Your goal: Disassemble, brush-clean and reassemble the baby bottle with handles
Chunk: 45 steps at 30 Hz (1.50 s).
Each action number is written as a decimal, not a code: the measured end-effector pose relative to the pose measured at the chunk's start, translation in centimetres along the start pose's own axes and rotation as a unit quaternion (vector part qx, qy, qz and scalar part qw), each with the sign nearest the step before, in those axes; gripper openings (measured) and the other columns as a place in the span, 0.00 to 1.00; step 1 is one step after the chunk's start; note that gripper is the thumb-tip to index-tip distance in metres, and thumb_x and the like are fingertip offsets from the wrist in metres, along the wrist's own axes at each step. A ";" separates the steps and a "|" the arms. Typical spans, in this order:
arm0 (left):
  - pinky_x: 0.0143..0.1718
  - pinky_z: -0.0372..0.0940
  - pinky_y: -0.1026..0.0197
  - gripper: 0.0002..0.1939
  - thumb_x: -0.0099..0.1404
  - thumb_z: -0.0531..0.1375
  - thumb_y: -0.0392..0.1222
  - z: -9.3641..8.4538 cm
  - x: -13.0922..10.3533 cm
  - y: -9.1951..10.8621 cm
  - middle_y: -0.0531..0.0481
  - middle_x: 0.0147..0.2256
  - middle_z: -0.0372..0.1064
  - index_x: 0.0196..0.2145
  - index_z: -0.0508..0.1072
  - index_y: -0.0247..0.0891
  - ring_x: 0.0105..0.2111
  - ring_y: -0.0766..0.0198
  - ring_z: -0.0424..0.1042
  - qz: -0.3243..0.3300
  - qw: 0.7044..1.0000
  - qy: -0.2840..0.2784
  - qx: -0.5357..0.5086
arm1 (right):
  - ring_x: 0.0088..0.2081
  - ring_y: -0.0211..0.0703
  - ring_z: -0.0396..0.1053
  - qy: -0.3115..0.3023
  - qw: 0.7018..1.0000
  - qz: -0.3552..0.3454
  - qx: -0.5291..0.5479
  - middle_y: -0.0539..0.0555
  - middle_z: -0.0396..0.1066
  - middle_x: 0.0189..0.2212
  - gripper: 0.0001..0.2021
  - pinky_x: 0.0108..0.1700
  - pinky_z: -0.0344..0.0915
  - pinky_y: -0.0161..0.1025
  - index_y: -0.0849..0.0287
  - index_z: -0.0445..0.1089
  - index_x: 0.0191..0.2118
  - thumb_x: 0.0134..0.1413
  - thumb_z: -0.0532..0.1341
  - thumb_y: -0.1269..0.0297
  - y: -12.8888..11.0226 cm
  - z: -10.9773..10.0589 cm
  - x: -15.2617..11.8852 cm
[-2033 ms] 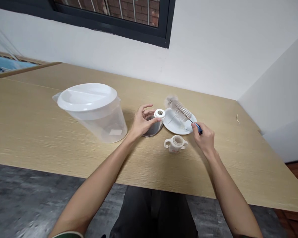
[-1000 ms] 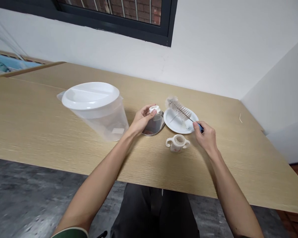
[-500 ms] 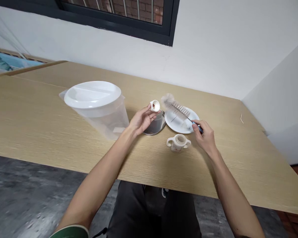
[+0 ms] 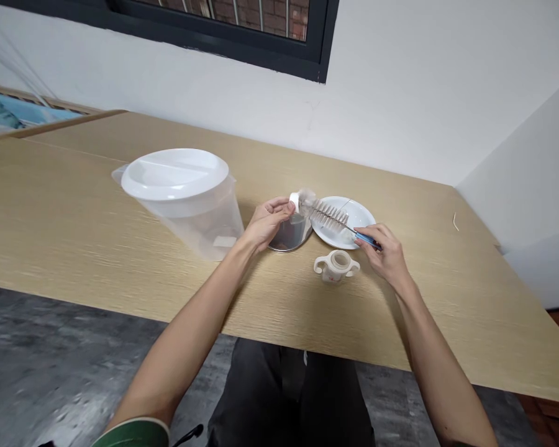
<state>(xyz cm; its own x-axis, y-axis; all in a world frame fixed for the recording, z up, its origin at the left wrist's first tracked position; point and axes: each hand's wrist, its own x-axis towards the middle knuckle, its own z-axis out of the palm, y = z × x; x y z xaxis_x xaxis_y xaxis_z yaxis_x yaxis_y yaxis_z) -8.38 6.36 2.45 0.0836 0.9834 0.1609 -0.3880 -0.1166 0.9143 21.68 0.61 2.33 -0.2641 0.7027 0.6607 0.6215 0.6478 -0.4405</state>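
Note:
My left hand (image 4: 266,222) pinches a small white bottle cap (image 4: 295,202) above a shiny metal container (image 4: 289,234). From the other side, my right hand (image 4: 386,251) grips the blue handle of a bottle brush (image 4: 328,214). The brush's fluffy tip is at the cap's open side; whether it is inside the cap I cannot tell. Below the brush lies a white plate (image 4: 366,217) with a thin wire-like piece on it. A two-handled baby bottle (image 4: 337,268) stands upright and uncapped on the table, between me and the plate.
A large translucent pitcher (image 4: 200,226) with a white lid stands left of my left hand. A small pale bent strip (image 4: 455,221) lies toward the right end of the wooden table (image 4: 270,304). The wall and a dark window frame (image 4: 279,59) are behind.
The cap has turned from facing me to facing right, toward the brush. The brush has moved slightly down and left, so its tip now meets the cap.

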 end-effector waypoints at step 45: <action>0.44 0.64 0.55 0.26 0.43 0.78 0.45 0.5 -1.4 2.2 0.43 0.42 0.79 0.41 0.82 0.37 0.42 0.52 0.74 0.100 0.952 -0.074 0.280 | 0.40 0.45 0.74 -0.075 0.986 0.098 0.115 0.56 0.78 0.39 0.15 0.41 0.70 0.43 0.50 0.82 0.45 0.58 0.68 0.49 0.6 -2.1 0.4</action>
<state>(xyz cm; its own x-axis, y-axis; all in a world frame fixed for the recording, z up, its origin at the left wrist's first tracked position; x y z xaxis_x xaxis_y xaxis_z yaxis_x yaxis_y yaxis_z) -8.92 4.64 4.37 0.2048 0.9081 0.3653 0.1367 -0.3960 0.9080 23.50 0.62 3.64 -0.2723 0.8454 0.4594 0.4919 0.5327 -0.6887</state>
